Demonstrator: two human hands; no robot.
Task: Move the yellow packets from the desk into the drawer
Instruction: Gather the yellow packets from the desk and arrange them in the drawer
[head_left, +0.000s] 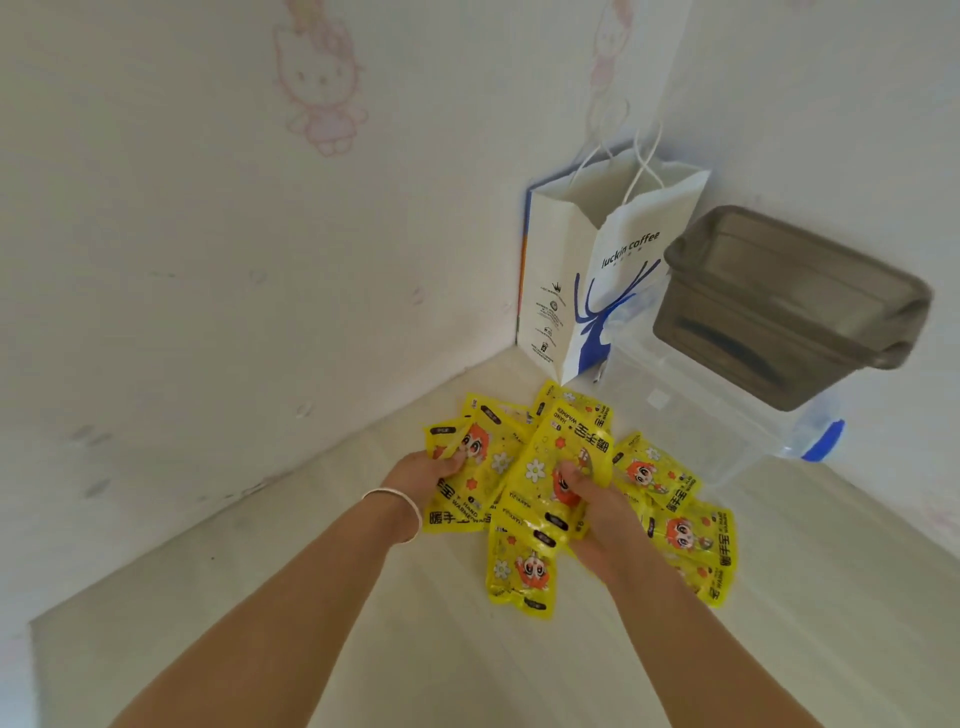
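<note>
Gathering step. Both hands reach into the loose heap of yellow packets (540, 467) lying on the desk (363, 649) near its far corner. The left hand (423, 475) curls its fingers onto packets at the heap's left edge; the right hand (587, 493) pinches a packet near the middle. No drawer is in view, so none has reached it. The next move appears to call for bunching the slippery packets into a firm handful before lifting. Walls close the far and right sides; a paper bag (597, 270) and stacked plastic boxes (769, 332) crowd the corner just behind the heap. Open desk lies toward the person.
</note>
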